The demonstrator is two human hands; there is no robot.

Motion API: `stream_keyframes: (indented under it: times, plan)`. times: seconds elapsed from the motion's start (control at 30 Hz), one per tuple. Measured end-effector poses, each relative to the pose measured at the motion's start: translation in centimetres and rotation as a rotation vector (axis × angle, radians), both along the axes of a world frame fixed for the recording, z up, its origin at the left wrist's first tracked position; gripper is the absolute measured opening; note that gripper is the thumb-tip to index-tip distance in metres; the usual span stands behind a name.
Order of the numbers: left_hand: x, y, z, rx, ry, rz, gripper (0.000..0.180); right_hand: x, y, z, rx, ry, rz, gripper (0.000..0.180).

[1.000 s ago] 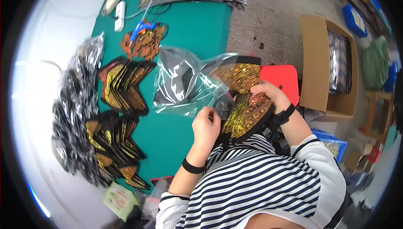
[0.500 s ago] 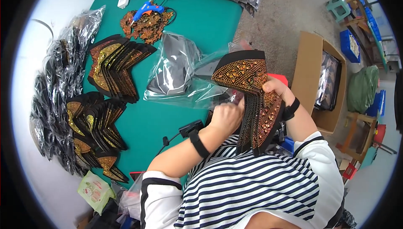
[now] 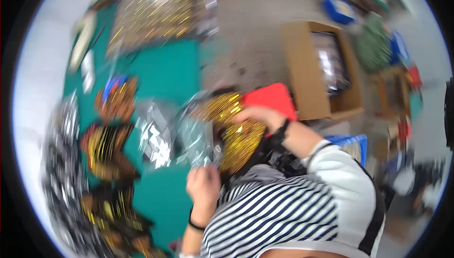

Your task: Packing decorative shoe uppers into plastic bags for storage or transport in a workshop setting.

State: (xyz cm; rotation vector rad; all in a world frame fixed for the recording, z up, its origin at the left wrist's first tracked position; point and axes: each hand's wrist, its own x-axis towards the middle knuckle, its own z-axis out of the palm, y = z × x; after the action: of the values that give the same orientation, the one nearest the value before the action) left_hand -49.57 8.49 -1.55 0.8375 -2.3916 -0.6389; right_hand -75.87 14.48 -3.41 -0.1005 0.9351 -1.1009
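Note:
The picture is smeared by motion. My right hand (image 3: 260, 116) grips a stack of bent black pieces (image 3: 243, 142) covered in gold studs, held in front of my chest. Beside the stack lies a clear plastic bag (image 3: 195, 137), overlapping its left side. My left hand (image 3: 203, 186) is closed at the bag's near edge, and the plastic runs up to its fingers. Another clear bag with something grey (image 3: 156, 135) rests on the green table (image 3: 163, 73) further left.
Stacks of gold-studded black pieces (image 3: 106, 151) line the table's left side, by shiny plastic-wrapped goods (image 3: 64, 173). A blue glue gun (image 3: 113, 87) lies on loose ornaments. Gold-patterned sheets (image 3: 156, 14) cover the far end. On the right are a red surface (image 3: 272, 98) and an open cardboard box (image 3: 302, 78).
The view has swung, so the table appears further left and lower. The held stack has turned, showing brighter gold. My left hand has moved left and nearer my body, away from the stack.

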Motion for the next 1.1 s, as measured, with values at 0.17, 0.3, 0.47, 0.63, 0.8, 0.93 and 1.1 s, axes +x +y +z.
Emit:
stream_keyframes:
  times: [0.17,0.3,0.47,0.63,0.8,0.93,1.1]
  plan:
    - [2.2,-0.8,2.5,-0.11,-0.242,0.191,0.013,4.3,-3.9,-4.2,-0.187,0.005,0.373,0.05]
    - [0.8,-0.6,5.0,-0.204,-0.165,-0.004,0.01,6.0,-3.5,-2.9,-0.214,0.159,0.364,0.029]
    - [3.9,0.6,1.8,-0.055,-0.178,0.108,0.009,4.2,-3.0,-1.7,-0.178,-0.096,-0.028,0.034]
    - [4.7,0.6,1.5,0.127,-0.002,0.289,0.01,6.2,-3.4,0.0,-0.135,-0.159,-0.039,0.03]
    - [5.3,0.1,3.0,0.069,0.144,0.336,0.013,8.6,-4.6,0.3,-0.164,-0.242,-0.03,0.026]
    - [6.2,-2.3,1.0,0.086,0.047,0.634,0.022,7.9,-3.8,0.1,-0.203,-0.186,-0.002,0.028]
    - [7.5,-2.2,-1.4,0.028,0.047,0.744,0.015,9.5,-5.4,1.8,-0.186,-0.283,0.053,0.029]
